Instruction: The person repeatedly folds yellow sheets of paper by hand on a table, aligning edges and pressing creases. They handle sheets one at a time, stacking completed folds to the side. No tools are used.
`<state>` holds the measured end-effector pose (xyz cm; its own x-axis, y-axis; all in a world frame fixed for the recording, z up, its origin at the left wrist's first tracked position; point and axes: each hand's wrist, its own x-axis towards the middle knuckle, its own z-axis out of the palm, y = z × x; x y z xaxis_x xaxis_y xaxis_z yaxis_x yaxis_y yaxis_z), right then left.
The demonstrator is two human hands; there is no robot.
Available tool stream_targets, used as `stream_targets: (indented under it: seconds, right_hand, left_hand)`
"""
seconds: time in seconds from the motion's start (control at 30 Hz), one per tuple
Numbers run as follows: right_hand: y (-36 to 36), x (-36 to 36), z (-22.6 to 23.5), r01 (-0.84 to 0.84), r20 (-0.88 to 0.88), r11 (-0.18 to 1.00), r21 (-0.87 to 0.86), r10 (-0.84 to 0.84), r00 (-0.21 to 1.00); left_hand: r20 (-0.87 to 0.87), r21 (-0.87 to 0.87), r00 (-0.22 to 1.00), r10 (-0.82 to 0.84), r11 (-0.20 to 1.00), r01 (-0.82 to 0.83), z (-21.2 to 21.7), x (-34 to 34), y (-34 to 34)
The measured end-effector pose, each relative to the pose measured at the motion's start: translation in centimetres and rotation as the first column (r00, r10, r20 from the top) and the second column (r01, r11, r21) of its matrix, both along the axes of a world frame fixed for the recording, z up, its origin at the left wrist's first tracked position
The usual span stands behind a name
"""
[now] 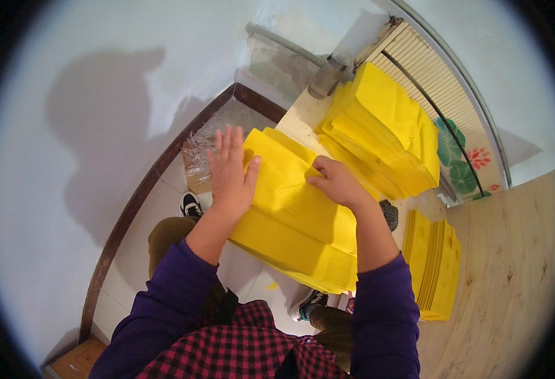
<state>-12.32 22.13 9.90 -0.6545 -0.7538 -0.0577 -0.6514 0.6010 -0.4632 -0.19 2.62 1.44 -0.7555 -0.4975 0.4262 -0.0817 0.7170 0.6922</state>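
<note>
In front of me is a thick stack of yellow paper-like sheets (pixel 299 218), its layers showing at the near side. My left hand (pixel 230 174) lies along the stack's left edge, fingers stretched out and thumb resting toward the top sheet. With fingers curled and thumb pressed in, my right hand (pixel 337 183) grips the upper yellow sheet near its right side. The sheet is creased around that grip. Whether the right hand has one layer or more cannot be told.
Beyond the right hand stands a taller pile of yellow sheets (pixel 385 136). Yellow bundles (pixel 432 265) rest on a wooden board (pixel 505 271) at the right. A slatted panel with painted flowers (pixel 457 148) stands at the back. Clear plastic strands (pixel 198 155) lie near the left wall.
</note>
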Motion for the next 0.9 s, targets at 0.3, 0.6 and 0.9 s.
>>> stream_targets:
  seconds: [0.3,0.6,0.9]
  right_hand:
    - [7.3,6.2,10.2,0.153,-0.042,0.897,-0.414,-0.186,0.982]
    - [14.6,12.3,12.9,0.300,0.412,0.616,-0.728,0.043,0.910]
    - [23.7,16.2,8.5,0.611,0.628,0.428,-0.666,-0.120,0.769]
  left_hand:
    - [-0.693,0.468,0.695,-0.190,0.615,0.635,4.0,2.9,4.6]
    - [-0.875,0.479,0.407,-0.261,-0.346,0.807,13.8,7.0,15.0]
    - [-0.703,0.711,0.584,-0.405,-0.394,0.582,15.3,6.9,23.3]
